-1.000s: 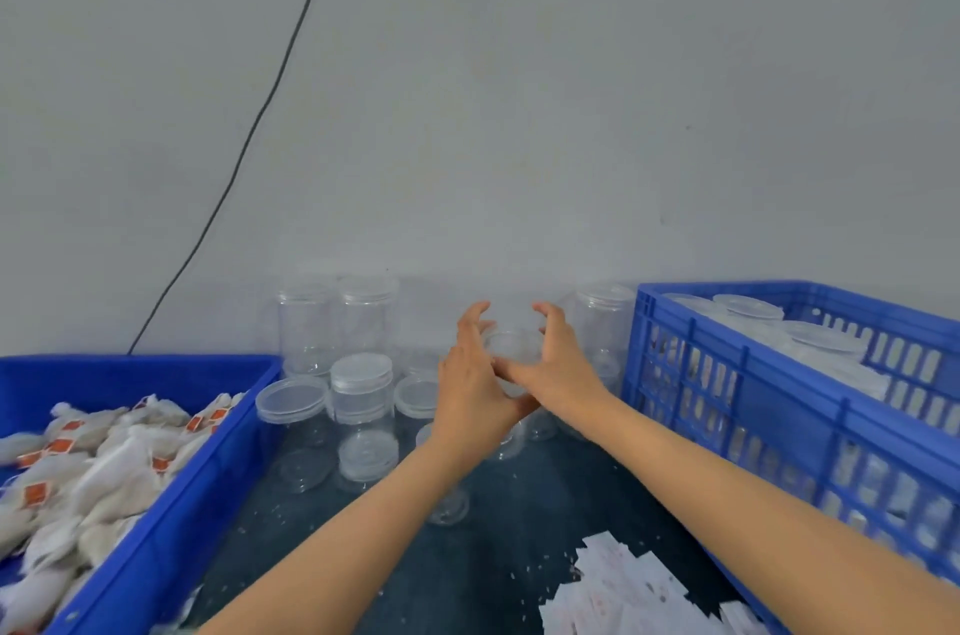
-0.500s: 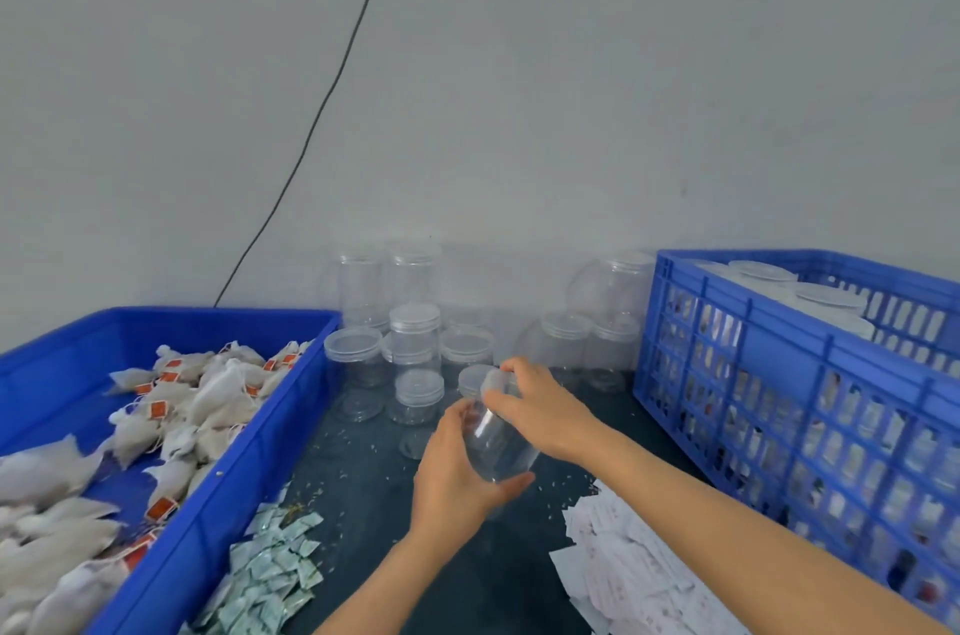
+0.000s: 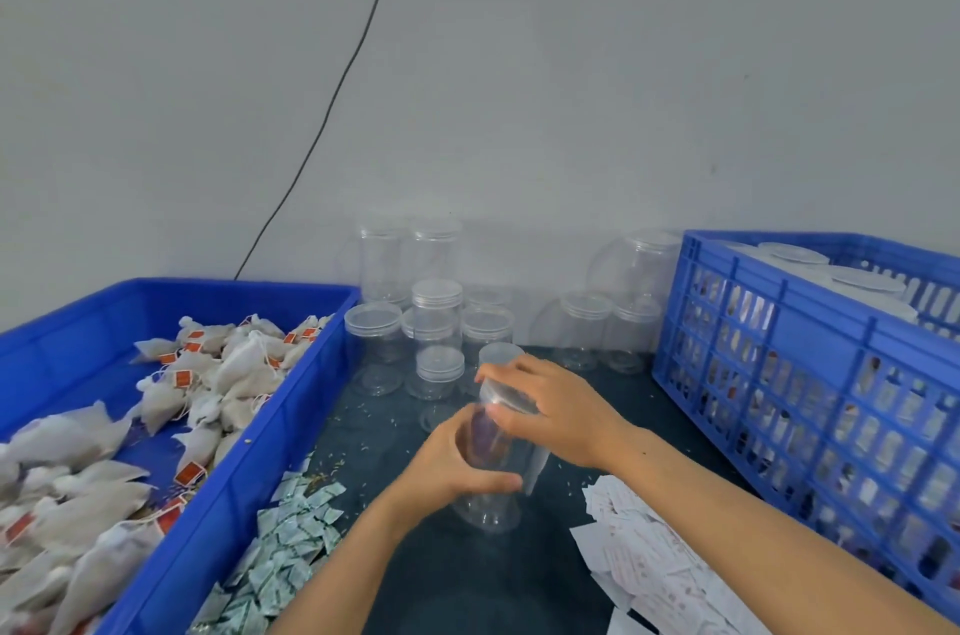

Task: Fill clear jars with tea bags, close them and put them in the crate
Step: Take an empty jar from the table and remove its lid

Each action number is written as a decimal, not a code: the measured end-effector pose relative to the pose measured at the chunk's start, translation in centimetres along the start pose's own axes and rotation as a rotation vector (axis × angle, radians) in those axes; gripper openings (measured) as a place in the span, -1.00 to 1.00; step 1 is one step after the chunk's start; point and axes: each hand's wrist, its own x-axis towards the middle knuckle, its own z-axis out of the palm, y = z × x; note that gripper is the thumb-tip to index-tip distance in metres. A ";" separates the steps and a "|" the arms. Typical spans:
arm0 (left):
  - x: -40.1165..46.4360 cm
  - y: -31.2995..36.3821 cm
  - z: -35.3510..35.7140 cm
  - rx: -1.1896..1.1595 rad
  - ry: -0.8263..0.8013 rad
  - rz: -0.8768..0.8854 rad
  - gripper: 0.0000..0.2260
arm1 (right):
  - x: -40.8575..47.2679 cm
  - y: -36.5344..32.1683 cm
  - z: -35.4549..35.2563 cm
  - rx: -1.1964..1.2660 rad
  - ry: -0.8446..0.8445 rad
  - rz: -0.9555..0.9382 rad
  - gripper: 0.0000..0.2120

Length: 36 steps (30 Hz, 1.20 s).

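An empty clear jar (image 3: 493, 494) is tilted above the dark table (image 3: 467, 577) in the middle of the view. My left hand (image 3: 447, 468) grips its body from the left. My right hand (image 3: 556, 411) grips the jar's lid (image 3: 506, 398) at the upper end. White tea bags (image 3: 208, 374) with orange tags fill the blue bin (image 3: 218, 494) on the left. The blue slatted crate (image 3: 810, 374) on the right holds closed jars (image 3: 862, 281) with pale lids. Several more empty lidded jars (image 3: 436, 317) stand by the wall.
Small green-white sachets (image 3: 291, 541) lie in a heap beside the bin. White paper slips (image 3: 654, 561) are strewn near the crate. A black cable (image 3: 332, 99) runs down the grey wall. Loose grains speckle the table.
Both hands have brought one jar from the group at the back towards me and lower, tilting it. The view has dropped and shifted left.
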 end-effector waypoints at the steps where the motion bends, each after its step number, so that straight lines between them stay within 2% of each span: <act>1: -0.2 -0.2 -0.4 -0.025 -0.054 -0.005 -0.38 | -0.2 0.2 -0.3 0.035 -0.047 -0.073 -0.59; 2: -0.5 -0.4 -0.5 -0.023 -0.051 -0.013 -0.38 | -0.4 0.3 -0.4 0.084 -0.076 -0.119 -0.60; 4: -0.7 -0.8 -0.4 0.032 0.088 -0.012 -0.32 | -0.6 0.6 -0.1 0.231 -0.082 -0.112 -0.55; 7: -1.0 -1.4 0.0 0.222 0.374 0.040 -0.28 | -0.6 0.2 1.5 0.386 -0.034 0.095 -0.53; 10: -1.3 -2.2 0.4 0.366 0.497 0.097 -0.21 | -0.3 -0.3 3.1 0.347 0.023 0.294 -0.35; 13: -1.2 -3.3 1.0 0.439 0.572 0.129 -0.15 | 0.4 -0.6 4.2 0.262 0.028 0.335 -0.31; 16: -0.9 -3.7 1.0 0.464 0.601 0.117 -0.18 | 1.3 -0.5 4.4 0.343 -0.001 0.322 -0.44; 20: -0.5 -4.0 0.2 0.459 0.619 0.149 -0.23 | 2.0 -0.2 3.0 0.549 -0.181 0.194 -0.30; 22: -0.2 -4.4 0.0 0.487 0.620 0.156 -0.23 | 2.4 -0.2 3.1 0.619 -0.162 0.219 -0.28; 25: 0.1 -4.4 -0.1 0.504 0.609 0.173 -0.21 | 3.5 -0.6 3.9 0.516 -0.023 0.379 -0.22; 27: 0.1 -4.5 -0.2 0.513 0.591 0.171 -0.21 | 3.8 -0.7 4.1 0.400 -0.031 0.415 -0.25; 30: -0.1 -4.5 -0.2 0.509 0.602 0.188 -0.23 | 3.2 -0.3 3.2 0.453 -0.116 0.228 -0.37; 33: -0.2 -4.4 -0.1 0.505 0.602 0.198 -0.23 | 2.5 0.7 2.2 0.483 -0.192 0.077 -0.25; 34: -0.2 -4.4 -0.1 0.507 0.602 0.205 -0.24 | 2.5 0.7 2.4 0.473 -0.179 0.106 -0.22; 36: -0.2 -4.4 0.0 0.524 0.598 0.217 -0.25 | 2.9 0.3 3.0 0.434 -0.169 0.277 -0.13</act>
